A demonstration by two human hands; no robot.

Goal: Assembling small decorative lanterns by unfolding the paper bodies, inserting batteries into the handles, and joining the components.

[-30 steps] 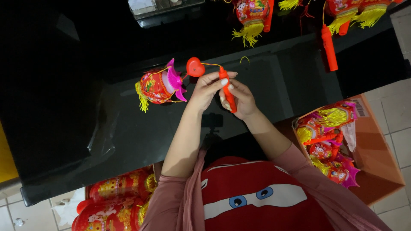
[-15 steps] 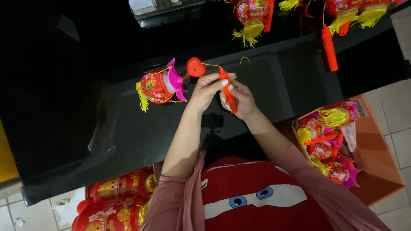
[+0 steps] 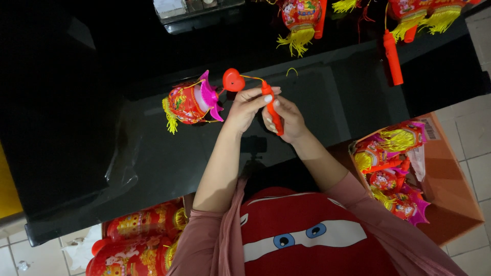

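Both hands, left hand (image 3: 245,110) and right hand (image 3: 287,118), pinch the stiff orange plastic stick (image 3: 272,108) above the black counter (image 3: 102,153), its light, probably fragile red paper lantern (image 3: 190,102) dangling leftward.

I see a black table (image 3: 102,143); a lantern (image 3: 190,102) lies on it; more lanterns (image 3: 299,18) and an orange stick (image 3: 393,56) lie farther back.

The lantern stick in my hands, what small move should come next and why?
Probably lift the stick a little so the lantern hangs free. The right hand grips the stick, the left hand pinches its top end, and the lantern lies sideways on the black table, its wire and heart piece stretched out flat.
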